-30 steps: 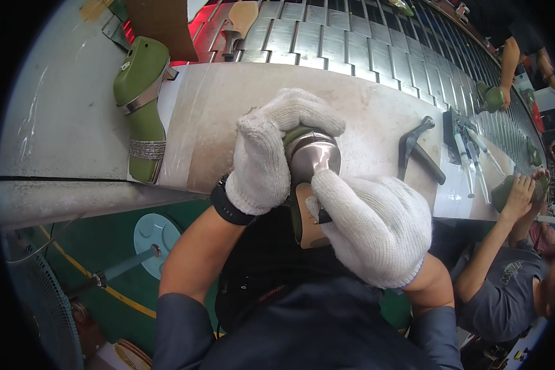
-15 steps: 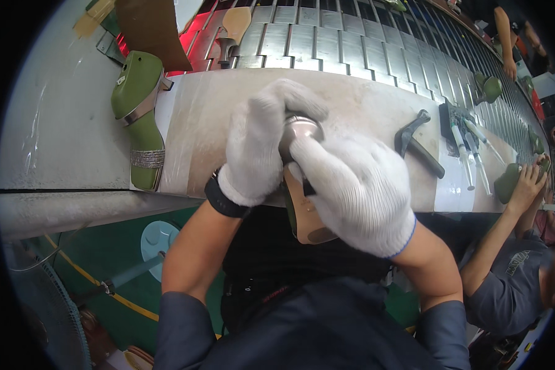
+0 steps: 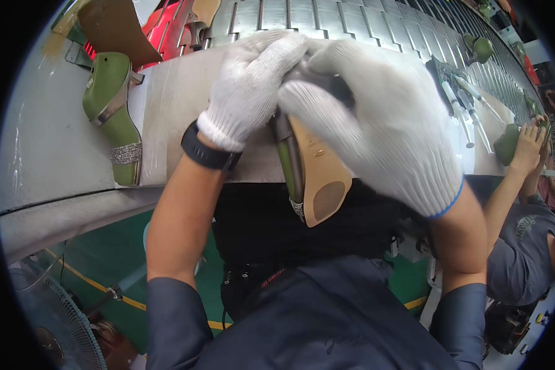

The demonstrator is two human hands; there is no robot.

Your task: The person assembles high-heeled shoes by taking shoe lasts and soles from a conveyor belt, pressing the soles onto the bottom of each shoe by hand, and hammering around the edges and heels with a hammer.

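A heeled sandal on a green shoe last is held toe toward me, its tan sole [image 3: 322, 161] showing and a glittery strap visible near the toe. My left hand [image 3: 245, 89], in a white knit glove with a black band on the wrist, is closed round the heel end from the left. Also gloved, my right hand [image 3: 391, 117] closes over the same end from the right, its thumb along the upper part of the sole. Both sets of fingers meet there, hiding the heel and whatever else may lie between them.
Another sandal on a green last [image 3: 109, 92] lies at the left beside a brown board [image 3: 118, 28]. Several syringes [image 3: 468, 114] lie to the right. Behind the worktable runs a metal slat conveyor [image 3: 327, 21]. At far right, a co-worker's hands [image 3: 527, 148] hold a green last [image 3: 507, 145].
Both hands have moved farther from me with the sandal, and more of its sole shows. My right hand has shifted over the heel end; the hammer is now hidden from view.
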